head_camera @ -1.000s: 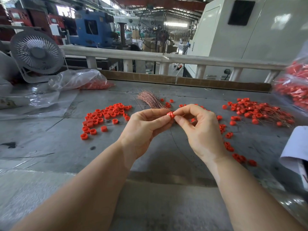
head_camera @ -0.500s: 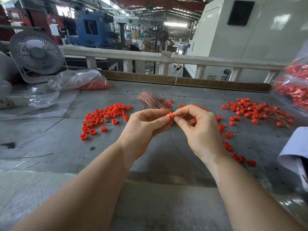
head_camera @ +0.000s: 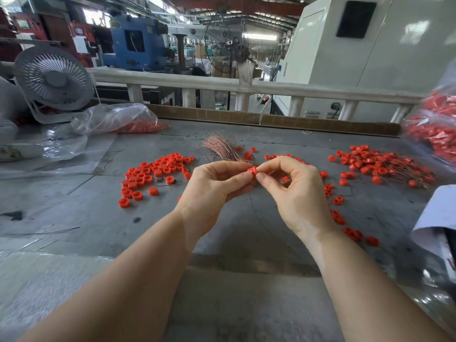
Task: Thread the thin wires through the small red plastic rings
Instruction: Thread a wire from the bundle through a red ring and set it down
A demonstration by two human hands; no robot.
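Observation:
A small red plastic ring [head_camera: 252,170] is pinched between the thumb and forefinger of my left hand [head_camera: 214,188], held above the grey table. My right hand [head_camera: 293,191] meets it from the right, fingertips pinching at the ring; a thin wire [head_camera: 259,218] trails down from there in a curve toward the table. A bundle of copper-coloured thin wires [head_camera: 223,148] lies just behind my hands. Loose red rings [head_camera: 158,171] are scattered to the left. A pile of rings with wires through them [head_camera: 380,164] lies at the right.
The grey table [head_camera: 98,213] carries clear plastic bags [head_camera: 111,119] at the back left, one with red parts, beside a white fan [head_camera: 53,77]. A bag of red parts [head_camera: 434,134] sits at the right edge. More rings [head_camera: 345,225] trail near my right wrist. White cloth [head_camera: 439,218] lies at the right.
Both hands stay together at the ring with only slight finger shifts. Nothing on the table has moved.

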